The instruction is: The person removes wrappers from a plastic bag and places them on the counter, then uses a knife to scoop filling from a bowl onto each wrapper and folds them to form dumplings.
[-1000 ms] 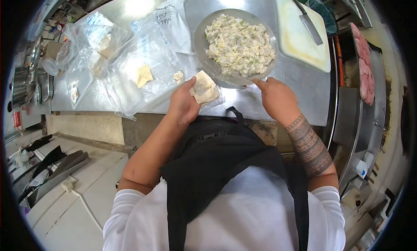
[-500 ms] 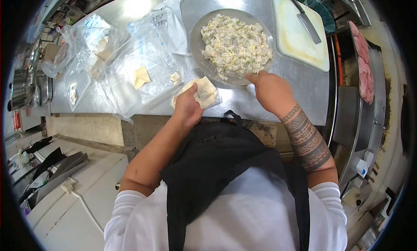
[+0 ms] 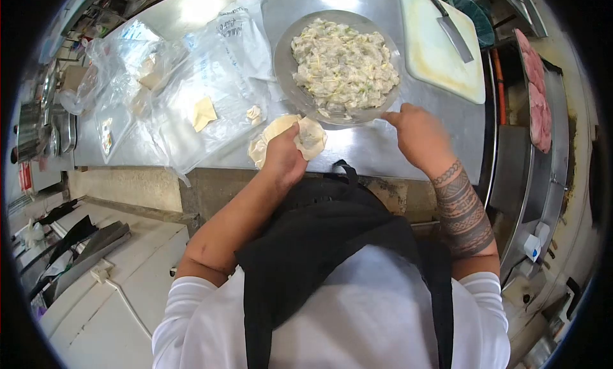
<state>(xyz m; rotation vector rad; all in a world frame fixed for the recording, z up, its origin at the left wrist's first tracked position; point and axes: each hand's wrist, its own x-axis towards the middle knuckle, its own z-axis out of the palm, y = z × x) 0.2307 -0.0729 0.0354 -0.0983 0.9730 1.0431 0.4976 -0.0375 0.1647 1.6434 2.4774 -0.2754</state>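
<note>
My left hand is closed around a stack of thin, pale dough wrappers just above the table's near edge. A greyish patch shows on the top wrapper. At the lower right rim of a wide metal bowl, my right hand has its fingers curled in, partly blurred. Whatever it may grip is hidden from view. Chunky, pale filling with green and yellow bits is heaped in the bowl. A small folded dumpling and a loose square wrapper lie on plastic to the left.
Clear plastic bags and a plastic sheet with handwriting spread over the left of the steel table. A white cutting board with a knife lies at the right. Beyond stands a tray of pink meat.
My right hand has moved right, away from the bowl's filling to its rim. The wrappers in my left hand have shifted slightly and fan out more; the bowl has moved slightly left.
</note>
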